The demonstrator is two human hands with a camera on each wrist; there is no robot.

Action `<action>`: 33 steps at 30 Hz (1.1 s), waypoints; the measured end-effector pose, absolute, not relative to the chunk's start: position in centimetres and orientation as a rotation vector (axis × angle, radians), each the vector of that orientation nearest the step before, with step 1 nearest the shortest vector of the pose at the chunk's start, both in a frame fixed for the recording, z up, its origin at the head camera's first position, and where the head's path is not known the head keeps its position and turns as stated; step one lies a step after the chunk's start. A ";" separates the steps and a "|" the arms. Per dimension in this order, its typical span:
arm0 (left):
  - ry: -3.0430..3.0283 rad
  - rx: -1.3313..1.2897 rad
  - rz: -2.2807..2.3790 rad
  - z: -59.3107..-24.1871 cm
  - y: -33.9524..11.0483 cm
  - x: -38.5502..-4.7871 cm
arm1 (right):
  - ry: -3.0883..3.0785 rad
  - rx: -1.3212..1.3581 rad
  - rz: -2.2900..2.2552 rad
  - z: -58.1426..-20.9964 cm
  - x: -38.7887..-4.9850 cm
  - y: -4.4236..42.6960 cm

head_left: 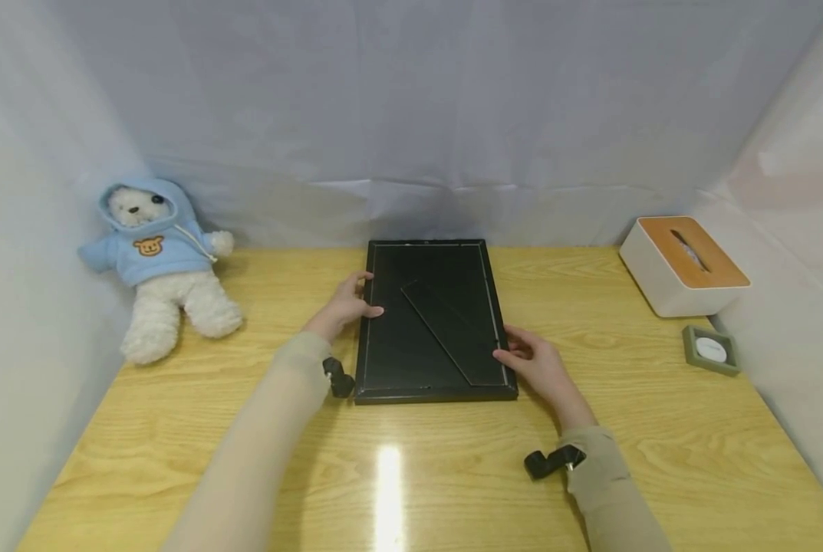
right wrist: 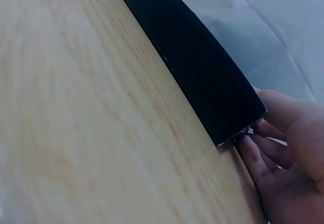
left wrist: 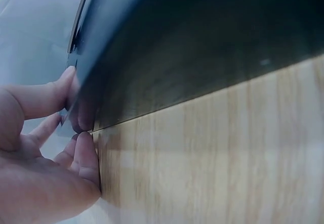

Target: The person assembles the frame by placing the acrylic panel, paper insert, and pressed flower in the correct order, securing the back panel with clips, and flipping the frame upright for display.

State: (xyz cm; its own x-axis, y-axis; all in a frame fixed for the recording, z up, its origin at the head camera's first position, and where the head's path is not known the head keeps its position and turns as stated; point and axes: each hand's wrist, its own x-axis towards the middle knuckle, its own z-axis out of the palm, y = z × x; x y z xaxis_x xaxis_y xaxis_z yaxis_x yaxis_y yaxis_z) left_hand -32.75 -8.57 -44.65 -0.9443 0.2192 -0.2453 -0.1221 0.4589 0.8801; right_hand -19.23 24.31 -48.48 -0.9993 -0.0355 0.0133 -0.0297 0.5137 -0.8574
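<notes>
A black picture frame point(head_left: 400, 345) lies back side up on the wooden table, its stand leg point(head_left: 461, 337) flat against the backing. My left hand point(head_left: 344, 308) grips the frame's left edge, thumb over the top and fingers along the side. At the lower part of the right edge, my right hand point(head_left: 537, 366) pinches the frame between thumb and fingers. In the left wrist view, the left hand point(left wrist: 45, 158) has its thumb against the dark frame point(left wrist: 192, 47). The right wrist view shows the right hand point(right wrist: 291, 158) around a corner of the frame point(right wrist: 197, 67).
A plush toy in a blue hoodie point(head_left: 159, 257) leans against the left wall. At the right stand a white tissue box point(head_left: 660, 284) with a wooden lid point(head_left: 718, 264) and a small green tray point(head_left: 692, 353) holding a white round item point(head_left: 711, 349). A pale curtain point(head_left: 418, 115) hangs behind the table.
</notes>
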 end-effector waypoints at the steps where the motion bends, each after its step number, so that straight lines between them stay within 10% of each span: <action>1: 2.388 0.083 1.479 -44.7 -8.6 -32.8 | 2.726 -0.059 -1.547 -48.5 -19.2 24.3; 33: 2.530 0.222 1.082 -43.3 -8.3 -32.6 | 2.728 -0.120 -1.531 -48.1 -19.3 24.3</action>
State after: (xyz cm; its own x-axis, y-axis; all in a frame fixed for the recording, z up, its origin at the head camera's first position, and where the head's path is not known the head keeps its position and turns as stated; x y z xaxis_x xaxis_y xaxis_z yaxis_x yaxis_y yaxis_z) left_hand -32.57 -8.33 -43.25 -0.9157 0.2881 -0.2800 -0.0035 0.6912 0.7227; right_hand -19.33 24.30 -48.08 -0.9970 -0.0727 0.0276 -0.0615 0.5188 -0.8527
